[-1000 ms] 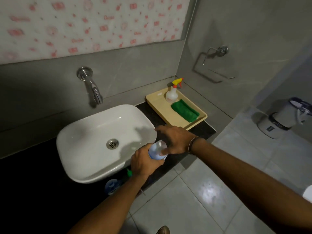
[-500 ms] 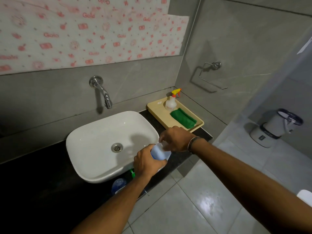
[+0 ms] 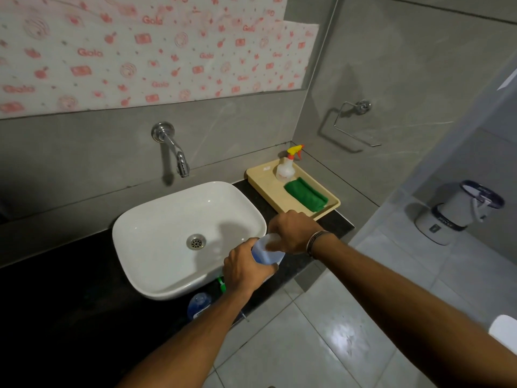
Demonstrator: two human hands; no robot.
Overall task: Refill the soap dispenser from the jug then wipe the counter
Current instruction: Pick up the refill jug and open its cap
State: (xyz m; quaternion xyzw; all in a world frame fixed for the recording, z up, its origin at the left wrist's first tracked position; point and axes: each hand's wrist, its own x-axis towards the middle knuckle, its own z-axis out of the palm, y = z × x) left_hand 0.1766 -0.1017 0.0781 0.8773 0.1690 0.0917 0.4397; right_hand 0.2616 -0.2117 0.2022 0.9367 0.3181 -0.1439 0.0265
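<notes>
Here, a translucent bluish plastic jug [image 3: 267, 252] is held above the front right edge of the black stone counter [image 3: 333, 224], just beside the right rim of the white ceramic basin [image 3: 156, 233]. The left hand [image 3: 246, 268] is wrapped around the jug's body from below and behind, its fingers closed on it. The right hand [image 3: 293, 232], with a thin metal bangle [image 3: 314, 240] at the wrist, is closed over the top of the jug; whether a cap is gripped under the fingers cannot be told.

A round blue soap dispenser bottle [image 3: 199, 303] is seen on the counter at the basin's front edge, partly hidden by the left forearm, and a small green part [image 3: 221, 284] shows just above it, next to the left wrist.

Further back on the counter, in the corner, a pale yellow rectangular tray [image 3: 264, 182] is set. A folded green cloth [image 3: 306, 194] lies in it, and a clear spray bottle with a yellow and red trigger head [image 3: 286, 168] stands upright at its far end. A chrome wall tap [image 3: 174, 149] is mounted above the basin.
</notes>
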